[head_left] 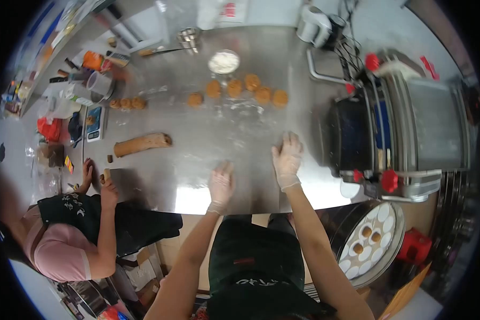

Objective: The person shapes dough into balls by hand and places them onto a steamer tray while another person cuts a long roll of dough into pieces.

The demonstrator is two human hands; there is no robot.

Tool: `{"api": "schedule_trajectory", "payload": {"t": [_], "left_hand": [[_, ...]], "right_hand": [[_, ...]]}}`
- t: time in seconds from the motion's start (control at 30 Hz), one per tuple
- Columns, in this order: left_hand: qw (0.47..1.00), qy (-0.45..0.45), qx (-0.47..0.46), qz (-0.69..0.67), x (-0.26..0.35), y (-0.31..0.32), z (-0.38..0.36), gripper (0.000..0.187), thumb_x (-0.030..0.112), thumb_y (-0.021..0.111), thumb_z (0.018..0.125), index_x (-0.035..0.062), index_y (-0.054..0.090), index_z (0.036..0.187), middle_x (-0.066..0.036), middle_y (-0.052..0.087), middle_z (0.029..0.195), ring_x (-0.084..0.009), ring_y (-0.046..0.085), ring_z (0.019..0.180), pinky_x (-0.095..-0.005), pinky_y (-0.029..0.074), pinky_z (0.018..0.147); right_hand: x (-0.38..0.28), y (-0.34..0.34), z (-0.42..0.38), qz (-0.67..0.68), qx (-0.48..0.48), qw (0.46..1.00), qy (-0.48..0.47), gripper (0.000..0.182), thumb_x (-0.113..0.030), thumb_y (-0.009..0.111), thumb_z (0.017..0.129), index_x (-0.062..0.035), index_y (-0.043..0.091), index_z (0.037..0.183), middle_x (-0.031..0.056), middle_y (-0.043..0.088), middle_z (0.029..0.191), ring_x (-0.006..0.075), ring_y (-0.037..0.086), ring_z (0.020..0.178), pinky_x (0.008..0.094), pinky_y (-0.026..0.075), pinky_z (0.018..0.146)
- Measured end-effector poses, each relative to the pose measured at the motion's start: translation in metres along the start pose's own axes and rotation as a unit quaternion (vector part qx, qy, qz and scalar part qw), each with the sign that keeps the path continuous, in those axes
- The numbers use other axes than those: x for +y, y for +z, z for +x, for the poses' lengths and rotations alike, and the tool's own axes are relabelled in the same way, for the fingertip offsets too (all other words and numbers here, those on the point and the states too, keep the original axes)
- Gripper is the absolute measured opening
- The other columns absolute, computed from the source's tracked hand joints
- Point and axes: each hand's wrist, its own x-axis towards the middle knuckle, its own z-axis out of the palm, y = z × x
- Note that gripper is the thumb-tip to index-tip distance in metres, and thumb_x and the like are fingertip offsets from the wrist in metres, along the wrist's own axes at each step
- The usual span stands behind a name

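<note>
While both gloved hands lie flat on the steel table (197, 154), the left hand (221, 181) and the right hand (287, 159) are open, palms down, holding nothing. Five round dough pieces (234, 88) sit further away, near a bowl of flour (223, 62). A dough roll (142, 144) lies to the left, near a co-worker's hands (106, 178).

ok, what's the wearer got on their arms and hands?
Both the left hand and the right hand wear thin, clear disposable gloves that end at the wrist. The forearms are bare, with no sleeves showing. A dark apron with light lettering covers the front.
</note>
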Motion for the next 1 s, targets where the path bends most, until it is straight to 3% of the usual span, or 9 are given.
{"api": "schedule_trajectory", "payload": {"t": [0.2, 0.4, 0.47, 0.6, 0.67, 0.77, 0.87, 0.97, 1.0], "left_hand": [[0.977, -0.120, -0.046, -0.171, -0.019, -0.017, 0.020, 0.046, 0.007, 0.073, 0.084, 0.0084, 0.058, 0.127, -0.018, 0.062, 0.124, -0.0368, 0.060, 0.112, -0.0438, 0.050, 0.096], [0.945, -0.272, 0.026, -0.182, -0.117, -0.019, 0.184, 0.064, 0.015, 0.084, 0.077, -0.0001, 0.057, 0.134, -0.023, 0.058, 0.127, -0.0361, 0.060, 0.115, -0.0427, 0.048, 0.102], [0.983, -0.180, -0.026, -0.021, -0.131, -0.020, 0.227, 0.074, 0.016, 0.086, 0.070, 0.0000, 0.055, 0.135, -0.023, 0.055, 0.130, -0.0371, 0.060, 0.113, -0.0421, 0.050, 0.100], [0.975, -0.122, -0.175, -0.062, -0.159, -0.003, 0.255, 0.066, 0.015, 0.084, 0.068, 0.0011, 0.062, 0.128, -0.019, 0.059, 0.126, -0.0344, 0.062, 0.108, -0.0415, 0.052, 0.095], [0.949, -0.162, -0.227, -0.144, -0.163, -0.020, 0.268, 0.057, 0.015, 0.081, 0.070, 0.0035, 0.066, 0.124, -0.016, 0.062, 0.121, -0.0317, 0.063, 0.106, -0.0404, 0.053, 0.091], [0.775, -0.434, -0.260, -0.380, -0.162, -0.033, 0.279, 0.048, 0.011, 0.078, 0.072, 0.0060, 0.068, 0.118, -0.017, 0.063, 0.107, -0.0335, 0.064, 0.098, -0.0392, 0.053, 0.088], [0.952, -0.196, -0.204, -0.119, -0.140, -0.030, 0.207, 0.041, 0.016, 0.077, 0.075, 0.0102, 0.070, 0.115, -0.013, 0.067, 0.110, -0.0281, 0.066, 0.094, -0.0390, 0.054, 0.079], [0.949, -0.241, -0.133, -0.155, -0.067, -0.016, 0.092, 0.038, 0.023, 0.081, 0.075, 0.0139, 0.067, 0.109, -0.014, 0.064, 0.104, -0.0297, 0.065, 0.093, -0.0406, 0.054, 0.077], [0.943, -0.249, -0.182, -0.121, -0.043, -0.012, 0.057, 0.053, 0.027, 0.083, 0.074, 0.0133, 0.061, 0.120, -0.014, 0.060, 0.114, -0.0309, 0.064, 0.100, -0.0412, 0.055, 0.082]], "right_hand": [[-0.011, 0.010, 0.005, -0.040, 0.030, 0.999, -0.011, 0.047, -0.016, 0.064, 0.087, -0.0032, 0.051, 0.131, 0.0162, 0.052, 0.138, 0.0348, 0.047, 0.131, 0.0502, 0.036, 0.111], [-0.014, 0.009, 0.007, -0.054, 0.025, 0.998, -0.015, 0.049, -0.009, 0.060, 0.086, -0.0051, 0.049, 0.133, 0.0166, 0.052, 0.138, 0.0363, 0.047, 0.130, 0.0515, 0.037, 0.110], [-0.013, 0.010, 0.009, -0.060, 0.024, 0.998, -0.016, 0.049, -0.008, 0.060, 0.086, -0.0053, 0.049, 0.134, 0.0165, 0.051, 0.139, 0.0366, 0.047, 0.130, 0.0517, 0.037, 0.109], [-0.010, 0.012, 0.009, -0.058, 0.017, 0.998, -0.013, 0.050, -0.007, 0.060, 0.086, -0.0060, 0.048, 0.135, 0.0158, 0.050, 0.140, 0.0367, 0.047, 0.130, 0.0520, 0.037, 0.109], [-0.011, 0.011, 0.009, -0.050, 0.020, 0.998, -0.020, 0.051, -0.007, 0.060, 0.086, -0.0066, 0.048, 0.136, 0.0153, 0.050, 0.141, 0.0365, 0.047, 0.130, 0.0519, 0.037, 0.108], [-0.008, 0.013, 0.008, -0.056, 0.024, 0.998, -0.028, 0.053, -0.006, 0.059, 0.086, -0.0070, 0.047, 0.138, 0.0148, 0.049, 0.142, 0.0357, 0.047, 0.131, 0.0512, 0.037, 0.108], [-0.006, 0.016, 0.007, -0.056, 0.030, 0.998, -0.031, 0.053, -0.006, 0.059, 0.086, -0.0068, 0.047, 0.138, 0.0144, 0.049, 0.142, 0.0348, 0.047, 0.131, 0.0509, 0.037, 0.108], [-0.006, 0.014, 0.007, -0.060, 0.023, 0.997, -0.035, 0.051, -0.006, 0.058, 0.087, -0.0075, 0.046, 0.137, 0.0141, 0.047, 0.143, 0.0339, 0.045, 0.133, 0.0503, 0.037, 0.107], [-0.007, 0.014, 0.007, -0.055, 0.032, 0.997, -0.035, 0.049, -0.006, 0.058, 0.087, -0.0075, 0.048, 0.136, 0.0141, 0.050, 0.139, 0.0339, 0.048, 0.130, 0.0502, 0.038, 0.106]]}}
